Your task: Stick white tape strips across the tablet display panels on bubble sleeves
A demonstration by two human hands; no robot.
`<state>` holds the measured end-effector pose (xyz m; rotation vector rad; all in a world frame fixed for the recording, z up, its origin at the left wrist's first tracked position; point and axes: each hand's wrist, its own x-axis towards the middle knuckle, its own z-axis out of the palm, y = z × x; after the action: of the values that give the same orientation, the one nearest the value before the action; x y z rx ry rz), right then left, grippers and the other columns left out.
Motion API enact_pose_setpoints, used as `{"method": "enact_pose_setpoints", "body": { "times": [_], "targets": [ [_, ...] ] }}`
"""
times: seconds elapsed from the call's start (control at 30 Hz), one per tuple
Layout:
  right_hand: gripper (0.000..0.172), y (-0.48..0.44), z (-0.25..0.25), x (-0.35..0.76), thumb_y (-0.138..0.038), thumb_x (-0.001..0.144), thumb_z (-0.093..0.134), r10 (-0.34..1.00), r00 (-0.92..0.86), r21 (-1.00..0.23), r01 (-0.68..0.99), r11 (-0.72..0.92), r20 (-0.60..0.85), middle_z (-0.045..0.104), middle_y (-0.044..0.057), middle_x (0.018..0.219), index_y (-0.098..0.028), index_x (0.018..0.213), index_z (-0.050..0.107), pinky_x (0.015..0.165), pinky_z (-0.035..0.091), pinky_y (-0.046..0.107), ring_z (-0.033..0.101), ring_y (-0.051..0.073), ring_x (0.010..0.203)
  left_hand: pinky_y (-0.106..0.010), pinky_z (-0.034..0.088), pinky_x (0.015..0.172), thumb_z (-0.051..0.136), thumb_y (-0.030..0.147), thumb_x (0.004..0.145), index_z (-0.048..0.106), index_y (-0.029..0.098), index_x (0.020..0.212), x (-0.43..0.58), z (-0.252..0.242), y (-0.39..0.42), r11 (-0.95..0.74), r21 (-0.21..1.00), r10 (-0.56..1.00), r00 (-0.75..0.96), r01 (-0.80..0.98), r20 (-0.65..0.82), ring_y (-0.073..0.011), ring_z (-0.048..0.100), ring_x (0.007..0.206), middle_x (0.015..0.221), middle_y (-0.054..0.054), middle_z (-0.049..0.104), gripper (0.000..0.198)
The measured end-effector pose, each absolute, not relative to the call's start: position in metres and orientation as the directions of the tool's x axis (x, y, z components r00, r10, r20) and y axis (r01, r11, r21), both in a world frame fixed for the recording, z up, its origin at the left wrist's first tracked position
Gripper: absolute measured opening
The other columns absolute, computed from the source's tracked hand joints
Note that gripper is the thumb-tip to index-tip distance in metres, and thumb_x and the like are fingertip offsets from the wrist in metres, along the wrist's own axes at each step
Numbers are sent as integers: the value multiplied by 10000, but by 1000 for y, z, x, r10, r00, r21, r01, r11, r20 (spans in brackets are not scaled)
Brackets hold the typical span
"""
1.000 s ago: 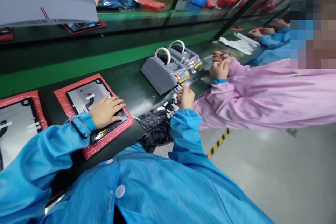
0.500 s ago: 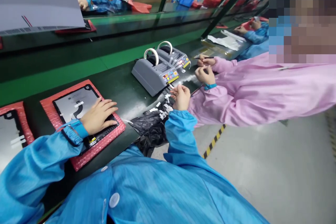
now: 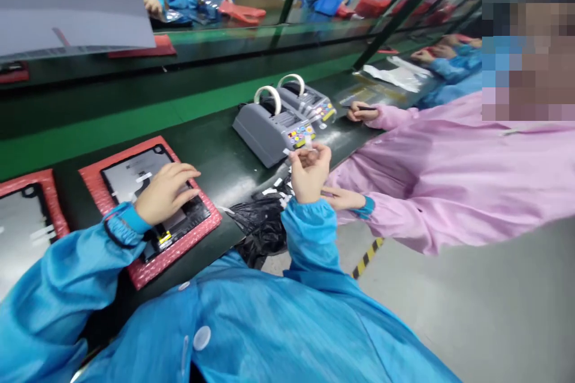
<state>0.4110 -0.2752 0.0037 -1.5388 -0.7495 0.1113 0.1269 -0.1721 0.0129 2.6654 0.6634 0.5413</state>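
My left hand [image 3: 167, 194] rests with fingers spread over a grey, black-edged device panel [image 3: 123, 175], hiding part of it. White tape strips and a yellow patch show on the panel, which lies on red bubble wrap [image 3: 207, 222]. In front of a grey tape dispenser [image 3: 260, 136], my right hand [image 3: 311, 172] is raised with its fingers pinched. A short strip of white tape [image 3: 308, 142] is at its fingertips, and another white piece [image 3: 287, 152] shows by the thumb.
A second tape dispenser [image 3: 309, 99] stands behind the first. Tape scraps cling to a black plastic bag [image 3: 260, 224] at the bench edge. Another panel [image 3: 22, 221] lies at far left. Close on the right, a co-worker in pink [image 3: 431, 161] holds a dark pen-like tool [image 3: 359, 108].
My right hand has lifted slightly and turned, with tape at its fingers. The left hand's fingers have bent a little. One of the co-worker's hands has dropped beside my right wrist.
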Motion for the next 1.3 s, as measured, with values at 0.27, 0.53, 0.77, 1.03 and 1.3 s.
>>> {"method": "enact_pose_setpoints", "body": {
  "times": [0.27, 0.53, 0.77, 1.03, 1.3],
  "targets": [
    [476, -238, 16, 298, -403, 656, 722, 991, 29, -990, 68, 127, 129, 574, -62, 682, -247, 939, 372, 571, 437, 240, 550, 95, 584, -338, 458, 831, 544, 404, 839, 614, 154, 872, 122, 24, -179, -618, 656, 706, 672, 434, 221, -174, 593, 827, 864, -57, 661, 262],
    [487, -218, 8, 282, -366, 626, 738, 998, -3, -996, 66, 56, 56, 629, -27, 747, -236, 938, 388, 593, 464, 247, 606, 120, 677, -267, 437, 682, 550, 264, 816, 567, 153, 692, 102, 18, -182, -406, 745, 837, 542, 530, 70, -124, 530, 673, 718, -10, 604, 167],
    [436, -215, 2, 279, -310, 623, 726, 999, -43, -999, 30, 19, 18, 578, -56, 667, -230, 904, 404, 558, 437, 235, 553, 97, 598, -268, 433, 667, 554, 270, 802, 570, 154, 688, 101, 13, -181, -366, 767, 853, 520, 527, 50, -117, 510, 639, 683, 1, 586, 163],
    [406, -194, -10, 282, -231, 606, 707, 999, -52, -999, 37, -11, -13, 556, -90, 621, -231, 855, 387, 560, 424, 227, 530, 73, 556, -371, 438, 810, 514, 250, 797, 595, 151, 688, 114, 6, -175, -346, 641, 897, 441, 685, 13, -185, 536, 788, 754, -43, 588, 168],
    [389, -182, -29, 285, -155, 575, 660, 996, 8, -985, 148, -93, -93, 563, -111, 549, -229, 825, 371, 539, 414, 228, 523, 79, 492, -495, 390, 881, 499, 258, 829, 648, 153, 733, 131, 2, -177, -239, 446, 935, 328, 863, -135, -313, 465, 1030, 937, -117, 565, 206]
  ]
}}
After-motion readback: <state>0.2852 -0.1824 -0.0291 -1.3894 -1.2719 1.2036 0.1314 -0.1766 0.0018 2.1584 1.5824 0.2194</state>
